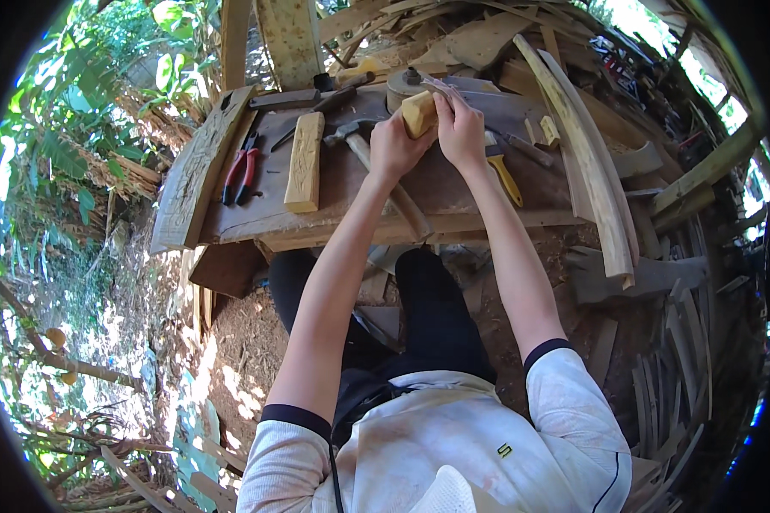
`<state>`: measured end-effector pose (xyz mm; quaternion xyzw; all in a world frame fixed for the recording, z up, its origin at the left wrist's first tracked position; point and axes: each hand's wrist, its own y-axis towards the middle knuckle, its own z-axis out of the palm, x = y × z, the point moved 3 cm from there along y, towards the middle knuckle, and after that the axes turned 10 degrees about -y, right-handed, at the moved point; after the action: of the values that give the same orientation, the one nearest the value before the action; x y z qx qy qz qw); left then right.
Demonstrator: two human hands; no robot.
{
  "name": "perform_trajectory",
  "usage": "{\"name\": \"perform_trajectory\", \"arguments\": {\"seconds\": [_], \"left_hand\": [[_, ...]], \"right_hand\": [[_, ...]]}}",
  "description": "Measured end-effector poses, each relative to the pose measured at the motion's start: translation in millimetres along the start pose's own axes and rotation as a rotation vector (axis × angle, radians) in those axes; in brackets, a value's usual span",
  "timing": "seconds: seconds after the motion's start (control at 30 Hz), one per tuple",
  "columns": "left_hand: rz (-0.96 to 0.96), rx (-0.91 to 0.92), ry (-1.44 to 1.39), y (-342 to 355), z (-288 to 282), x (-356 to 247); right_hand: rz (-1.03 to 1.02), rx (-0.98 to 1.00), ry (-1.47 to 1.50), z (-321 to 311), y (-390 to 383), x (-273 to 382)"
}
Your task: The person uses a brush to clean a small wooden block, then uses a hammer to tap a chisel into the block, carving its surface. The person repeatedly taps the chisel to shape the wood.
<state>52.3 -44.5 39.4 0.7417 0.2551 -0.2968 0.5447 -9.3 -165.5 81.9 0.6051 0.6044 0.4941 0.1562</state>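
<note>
Over the far middle of the workbench, my left hand (399,150) is closed round a small pale wooden block (418,113). My right hand (459,134) is closed too, right against the block's right side. A thin greyish shape shows past its fingers, but what it grips is hidden. Just below my hands lies a hammer (411,210), its wooden handle slanting toward the bench's near edge. A longer pale wooden block (303,171) lies left of the hammer. On the right, near my right forearm, is a yellow-handled tool (505,175), next to a chisel-like tool with a wooden handle (529,149).
Red-and-black pliers (243,174) lie at the bench's left, beside a rough plank (204,171). A round metal piece (402,88) stands behind my hands. Long curved strips of wood (580,154) lean over the right edge. Offcuts (659,385) pile up on the ground at right.
</note>
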Motion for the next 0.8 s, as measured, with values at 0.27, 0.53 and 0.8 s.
{"name": "perform_trajectory", "arguments": {"seconds": [0.27,0.53,0.8], "left_hand": [[-0.014,-0.013,-0.022,2,-1,6],[-0.036,-0.043,-0.09,5,-1,9],[-0.056,0.001,-0.049,2,-1,6]], "right_hand": [[0.005,-0.022,0.003,7,1,3],[-0.022,-0.09,0.015,17,4,10],[0.019,-0.087,0.034,12,-2,11]]}}
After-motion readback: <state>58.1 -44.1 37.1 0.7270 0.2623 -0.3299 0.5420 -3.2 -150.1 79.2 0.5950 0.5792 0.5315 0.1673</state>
